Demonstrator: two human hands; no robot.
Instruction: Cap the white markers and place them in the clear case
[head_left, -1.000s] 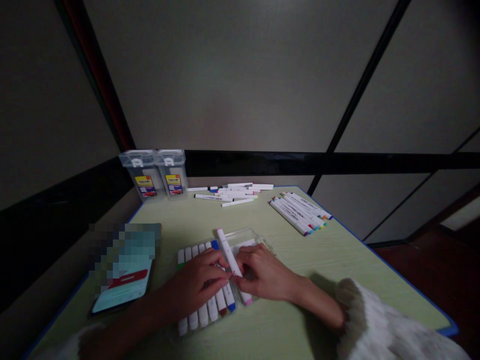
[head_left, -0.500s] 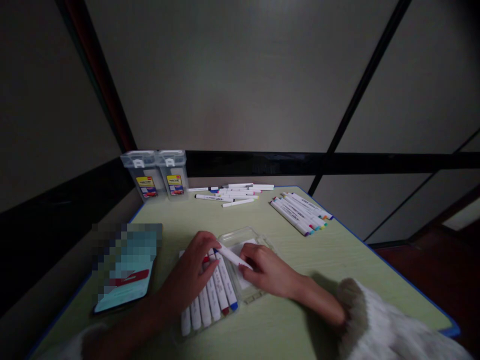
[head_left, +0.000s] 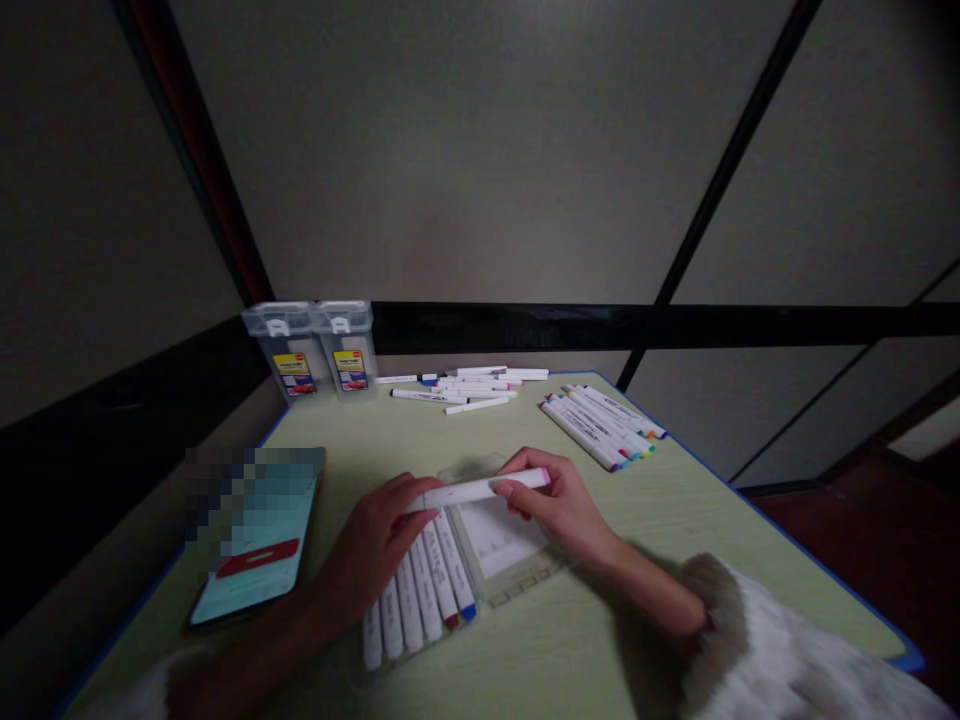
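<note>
A white marker (head_left: 472, 490) with a pinkish-purple tip lies nearly level between both hands, above an opened clear plastic case. Pinching its left end is my left hand (head_left: 379, 535). My right hand (head_left: 551, 497) grips it near the coloured end. Below, the left half of the clear case (head_left: 469, 590) holds several white markers (head_left: 420, 595) side by side, one ending in blue and one in dark red. A white paper insert (head_left: 506, 540) shows in the right half. My left hand hides the upper ends of the markers in the case.
Two clear lidded containers (head_left: 352, 350) with yellow labels stand at the back left. Several loose markers (head_left: 472, 385) lie along the back edge, and a row of markers (head_left: 600, 425) rests at the right. A phone or tablet (head_left: 255, 545) with a lit screen lies left.
The marker has swung from a slant down to the right to nearly level and is raised. My right hand has moved up and right, my left slightly down.
</note>
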